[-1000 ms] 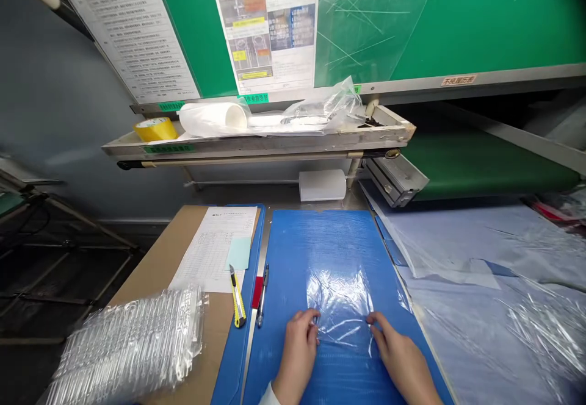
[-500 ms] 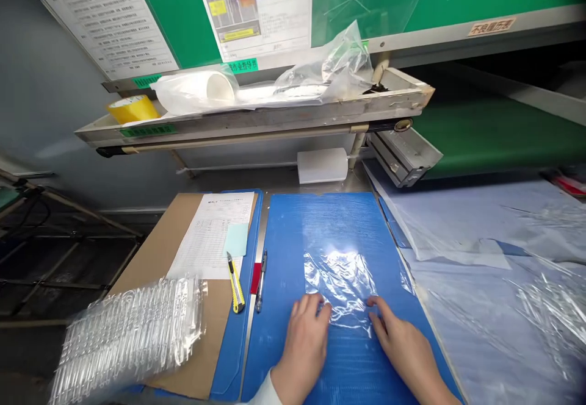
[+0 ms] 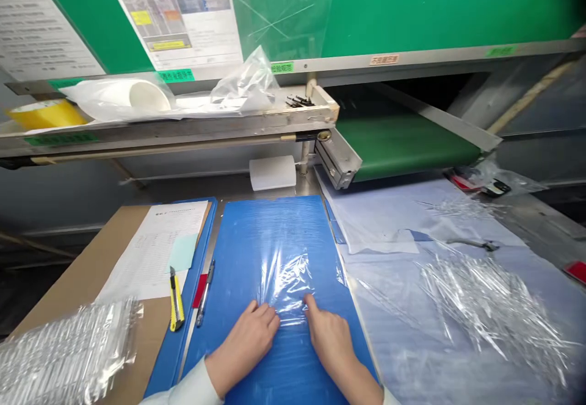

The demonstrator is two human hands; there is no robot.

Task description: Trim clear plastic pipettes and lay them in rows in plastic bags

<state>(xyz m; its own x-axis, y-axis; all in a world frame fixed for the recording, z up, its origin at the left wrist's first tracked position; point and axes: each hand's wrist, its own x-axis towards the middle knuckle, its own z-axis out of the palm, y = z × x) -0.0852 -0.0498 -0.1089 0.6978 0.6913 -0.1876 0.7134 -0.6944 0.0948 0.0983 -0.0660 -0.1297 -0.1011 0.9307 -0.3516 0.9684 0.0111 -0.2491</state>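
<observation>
A blue board (image 3: pixel 290 368) stretches beneath a creased clear film (image 3: pixel 290 280) at its middle. The left hand (image 3: pixel 249 338) curls at the film's near left, the right hand (image 3: pixel 332 338) at its near right — pinching or merely pressing, one cannot tell. Uneven pulling could wrinkle or tear the film; sliding left, it might snag the yellow cutter (image 3: pixel 176 307).

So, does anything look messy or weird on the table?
Yes, the thin clear pieces on the right: they lie in a loose jumble, pointing many ways, while the bundle on the left is in rows. The clear film in the middle looks wrinkled too.
</observation>
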